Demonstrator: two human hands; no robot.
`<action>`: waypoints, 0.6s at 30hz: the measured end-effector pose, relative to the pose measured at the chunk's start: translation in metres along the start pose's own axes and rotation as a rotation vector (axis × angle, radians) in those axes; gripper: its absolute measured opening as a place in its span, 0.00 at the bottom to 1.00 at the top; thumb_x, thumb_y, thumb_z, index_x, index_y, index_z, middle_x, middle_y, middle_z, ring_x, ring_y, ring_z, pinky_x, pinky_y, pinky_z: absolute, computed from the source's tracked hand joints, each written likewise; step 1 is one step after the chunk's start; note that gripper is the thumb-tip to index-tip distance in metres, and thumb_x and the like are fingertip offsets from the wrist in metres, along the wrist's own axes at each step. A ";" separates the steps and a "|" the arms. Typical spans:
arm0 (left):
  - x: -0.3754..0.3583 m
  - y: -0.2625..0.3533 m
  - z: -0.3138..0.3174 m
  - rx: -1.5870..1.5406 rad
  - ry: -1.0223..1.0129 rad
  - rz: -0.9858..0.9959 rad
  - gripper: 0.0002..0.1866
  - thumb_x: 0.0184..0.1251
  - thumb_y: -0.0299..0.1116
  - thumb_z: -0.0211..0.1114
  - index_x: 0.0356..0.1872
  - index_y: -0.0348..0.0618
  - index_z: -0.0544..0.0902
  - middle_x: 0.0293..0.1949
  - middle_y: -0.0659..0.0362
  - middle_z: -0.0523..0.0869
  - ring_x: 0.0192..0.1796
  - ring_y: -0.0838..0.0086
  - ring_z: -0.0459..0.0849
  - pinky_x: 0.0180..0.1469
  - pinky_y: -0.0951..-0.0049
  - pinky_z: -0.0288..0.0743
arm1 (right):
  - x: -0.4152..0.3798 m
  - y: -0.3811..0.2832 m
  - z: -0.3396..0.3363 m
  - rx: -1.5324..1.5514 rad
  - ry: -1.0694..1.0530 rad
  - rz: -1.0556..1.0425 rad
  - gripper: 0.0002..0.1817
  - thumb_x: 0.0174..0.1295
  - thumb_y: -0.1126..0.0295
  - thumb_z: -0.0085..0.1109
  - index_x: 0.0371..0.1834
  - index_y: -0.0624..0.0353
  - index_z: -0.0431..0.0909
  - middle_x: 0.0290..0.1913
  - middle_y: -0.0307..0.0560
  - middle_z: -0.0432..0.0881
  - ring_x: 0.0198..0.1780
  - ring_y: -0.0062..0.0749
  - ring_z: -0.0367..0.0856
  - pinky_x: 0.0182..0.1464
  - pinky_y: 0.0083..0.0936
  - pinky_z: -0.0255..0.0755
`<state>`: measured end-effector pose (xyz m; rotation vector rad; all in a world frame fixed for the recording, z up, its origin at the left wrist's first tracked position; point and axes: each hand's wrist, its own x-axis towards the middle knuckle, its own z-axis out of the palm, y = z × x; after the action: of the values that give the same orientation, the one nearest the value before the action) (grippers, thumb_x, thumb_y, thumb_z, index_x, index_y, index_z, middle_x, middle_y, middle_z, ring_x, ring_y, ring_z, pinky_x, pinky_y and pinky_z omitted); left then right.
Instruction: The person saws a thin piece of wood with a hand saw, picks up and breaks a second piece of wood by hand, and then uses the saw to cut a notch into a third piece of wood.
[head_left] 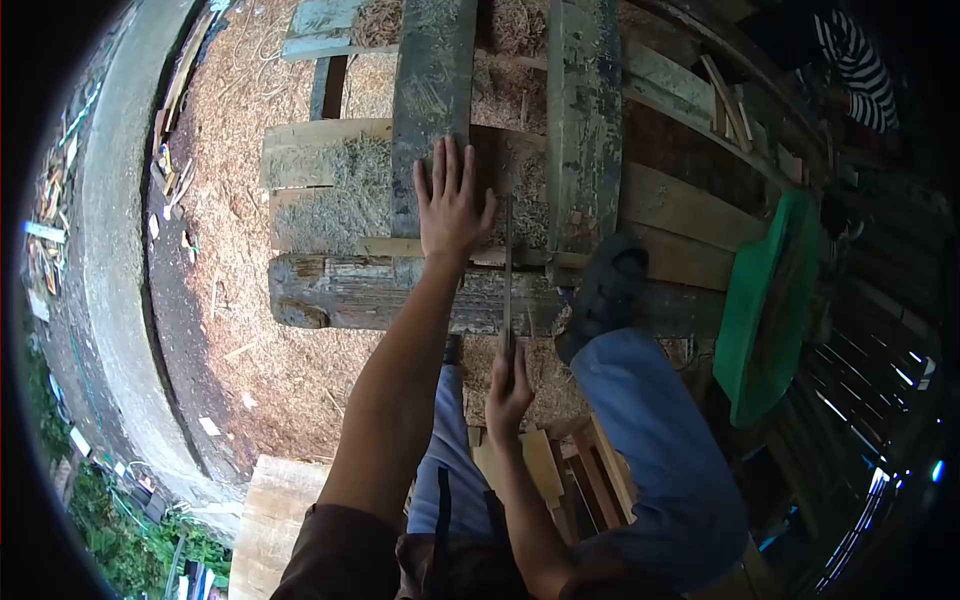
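My left hand (452,210) lies flat, fingers spread, on a weathered grey plank (433,90). The heel of that hand is by a narrow wooden strip (390,246) along the near side of the slatted bench. My right hand (509,398) is closed around the handle of a handsaw (508,285). Its thin blade is seen edge-on, pointing away from me just right of my left hand and crossing the line of the strip. Whether the teeth are touching wood cannot be made out. Sawdust covers the boards around both.
My shod foot (607,285) rests on the thick front beam (400,297). To the right stands a green plastic tub (745,320). Shavings (245,270) cover the ground. Cut boards (535,465) lie below me. A person in striped clothing (862,75) is at upper right.
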<state>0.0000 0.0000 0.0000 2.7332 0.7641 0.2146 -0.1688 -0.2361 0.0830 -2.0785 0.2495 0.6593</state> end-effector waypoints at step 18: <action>0.009 -0.005 -0.001 -0.020 0.027 0.013 0.42 0.75 0.53 0.57 0.84 0.41 0.62 0.86 0.43 0.56 0.90 0.55 0.48 0.88 0.40 0.35 | 0.066 -0.037 0.030 0.060 0.070 -0.216 0.28 0.86 0.59 0.51 0.81 0.65 0.69 0.41 0.34 0.81 0.35 0.14 0.72 0.36 0.19 0.71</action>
<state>0.0049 0.0083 -0.0003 2.7225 0.7476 0.2604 -0.1092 -0.1858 0.0603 -2.0372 0.0811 0.4440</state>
